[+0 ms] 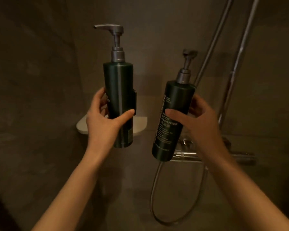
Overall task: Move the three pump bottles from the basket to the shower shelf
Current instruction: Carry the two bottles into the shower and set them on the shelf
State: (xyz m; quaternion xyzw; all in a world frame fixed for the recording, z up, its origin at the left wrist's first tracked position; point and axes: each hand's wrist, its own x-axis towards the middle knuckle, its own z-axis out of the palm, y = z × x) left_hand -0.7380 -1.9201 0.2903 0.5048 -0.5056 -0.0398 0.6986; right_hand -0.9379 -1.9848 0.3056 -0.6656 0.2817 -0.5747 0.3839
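Observation:
I hold two dark green pump bottles with grey pumps in front of the shower corner. My left hand [103,117] grips the left bottle [118,90] upright, its spout pointing left, right in front of the white corner shelf [140,125]. My right hand [202,120] grips the right bottle [172,117], labelled body cleanser and tilted a little to the right, to the right of the shelf. Most of the shelf is hidden behind the left bottle and hand. A dark piece on the wall peeks out behind the left bottle. No basket or third bottle is in view.
A chrome shower mixer [187,155] is mounted on the wall below the right bottle, with a hose [154,189] looping down from it. A riser rail [237,69] and a second hose run up at the right. Dark tiled walls meet at the corner behind the shelf.

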